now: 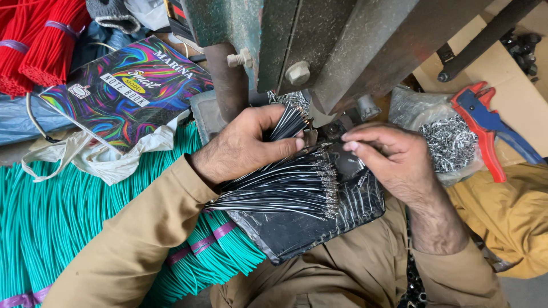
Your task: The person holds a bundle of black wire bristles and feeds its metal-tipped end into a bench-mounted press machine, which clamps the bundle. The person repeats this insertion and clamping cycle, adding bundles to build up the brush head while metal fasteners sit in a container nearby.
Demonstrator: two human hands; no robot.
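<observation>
Here, the left hand [242, 149] is curled tight around a bundle of thin black wires [288, 122], thumb pressed across the fingers; the wires look smooth and glossy, with pale streaks of light along their coating. The held bundle runs up and to the right out of the fist, tips aimed at the base of the metal press [319, 51] just above. The press is dull grey-green steel, rough and speckled, with hexagonal bolt heads.

A second, larger sheaf of finished wires [279, 188] lies below the left hand on a black plastic sheet [302, 234], crinkled and shiny. Its long axis runs roughly left to right, fanning slightly; each right-hand end carries a small silvery metal tip.

The right hand [394, 157] has its fingers drawn together, fingertips pinched at the press base; whether they grip anything is not visible. Just beside it sits a clear bag of small silver metal clips [451, 142], and beyond that red-and-blue pliers [485, 122].

Left of the sheet lie bundles of teal wire [68, 217], matte, tied with purple bands. A glossy, swirl-patterned notebook [128, 88] rests above them, near the red wire bundles [40, 40].
</observation>
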